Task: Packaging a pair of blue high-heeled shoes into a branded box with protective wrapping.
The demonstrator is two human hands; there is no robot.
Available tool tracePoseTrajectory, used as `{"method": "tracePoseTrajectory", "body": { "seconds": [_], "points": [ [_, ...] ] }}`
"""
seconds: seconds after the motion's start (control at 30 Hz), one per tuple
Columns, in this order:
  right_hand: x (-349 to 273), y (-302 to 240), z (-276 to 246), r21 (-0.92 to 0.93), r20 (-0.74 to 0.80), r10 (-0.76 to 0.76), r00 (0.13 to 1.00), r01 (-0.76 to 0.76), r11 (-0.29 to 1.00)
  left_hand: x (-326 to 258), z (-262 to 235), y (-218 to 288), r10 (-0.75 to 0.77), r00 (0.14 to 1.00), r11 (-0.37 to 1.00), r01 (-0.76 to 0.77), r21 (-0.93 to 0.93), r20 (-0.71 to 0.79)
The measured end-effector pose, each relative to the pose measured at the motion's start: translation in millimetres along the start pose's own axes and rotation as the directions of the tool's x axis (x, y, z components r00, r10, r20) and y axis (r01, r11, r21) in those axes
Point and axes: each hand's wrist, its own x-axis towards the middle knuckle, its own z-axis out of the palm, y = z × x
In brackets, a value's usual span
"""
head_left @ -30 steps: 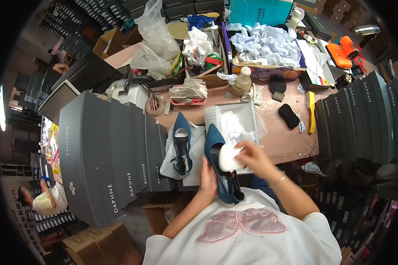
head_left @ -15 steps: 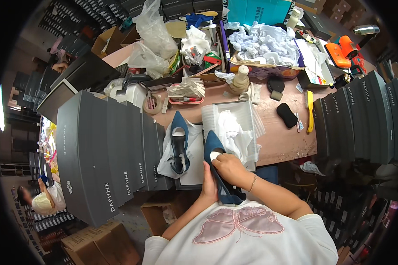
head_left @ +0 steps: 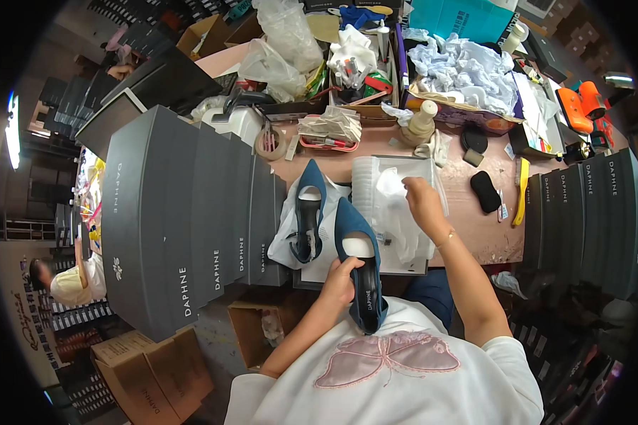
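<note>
My left hand is closed round the side of a blue pointed slingback shoe, held toe-forward in front of my shirt. White padding shows inside its toe, and the dark insole faces up. My right hand is over the open shoebox, fingertips pinched at a piece of white tissue paper. More white paper and a translucent foam sheet lie in the box. To the left, the matching blue shoe rests on white wrapping, also with white padding in its toe.
Stacked dark shoeboxes stand left and right. Behind are a tape roll, a red tray of papers, a pump bottle and a carton of crumpled paper. A yellow brush lies at right.
My right hand has left the shoe and moved right and forward to the white paper in the box. My left hand keeps the shoe, now turned with its insole more visible. The view has shifted.
</note>
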Motion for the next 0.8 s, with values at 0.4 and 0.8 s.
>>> {"method": "tracePoseTrajectory", "body": {
  "seconds": [0.4,0.8],
  "points": [
    [-7,23,36,-0.393,0.185,0.108,0.977,-0.028,0.919,1,14,3,-0.17,0.984,0.984,0.172,-0.044,0.06],
    [-13,-89,-34,0.186,0.404,-0.046,0.914,-0.032,0.982,-2,5,-3,0.025,0.985,0.979,0.01,-0.202,0.169]
  ]
}}
